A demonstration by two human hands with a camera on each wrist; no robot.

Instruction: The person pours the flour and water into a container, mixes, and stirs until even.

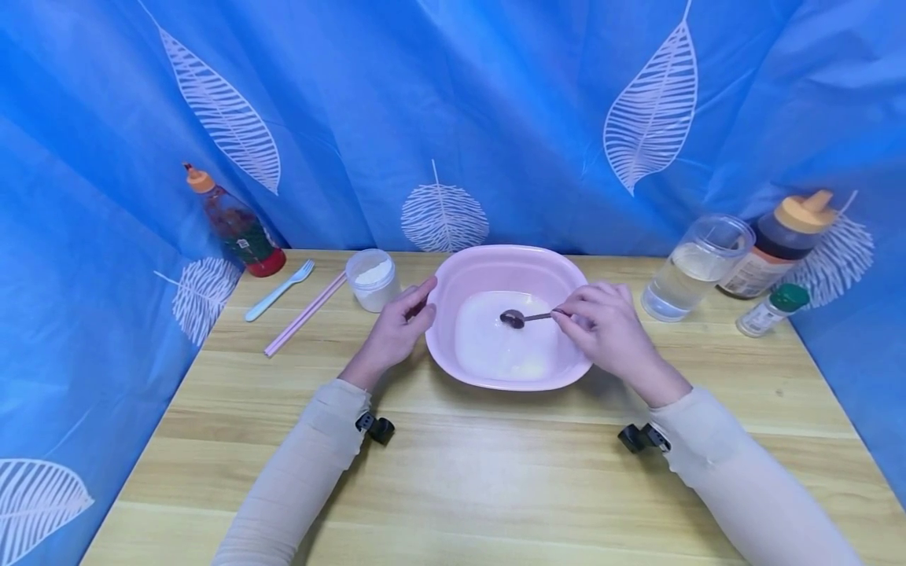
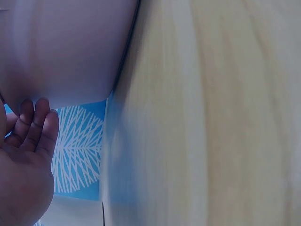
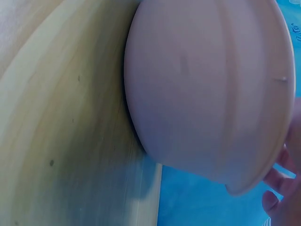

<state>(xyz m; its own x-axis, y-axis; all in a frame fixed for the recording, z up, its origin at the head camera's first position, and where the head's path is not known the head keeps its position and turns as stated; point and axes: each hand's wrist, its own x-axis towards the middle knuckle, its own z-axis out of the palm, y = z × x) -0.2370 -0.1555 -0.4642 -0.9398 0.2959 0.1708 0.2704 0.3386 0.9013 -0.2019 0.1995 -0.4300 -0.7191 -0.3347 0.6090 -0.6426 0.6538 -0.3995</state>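
Note:
A pink plastic basin holds a whitish layer, seemingly liquid, across its bottom. At its left rim is my left hand; in the left wrist view, slightly bent fingers touch the outer wall. My right hand pinches the handle end of a small dark spoon over the right rim. The spoon's bowl is low inside the basin, at or just above the white layer. In the right wrist view the basin's wall hides the spoon, and only part of the right hand shows.
Left of the basin are a jar of white powder, pink chopsticks, a light blue fork and a red sauce bottle. At right stand a clear water jug, a dark sauce bottle and a green-capped shaker.

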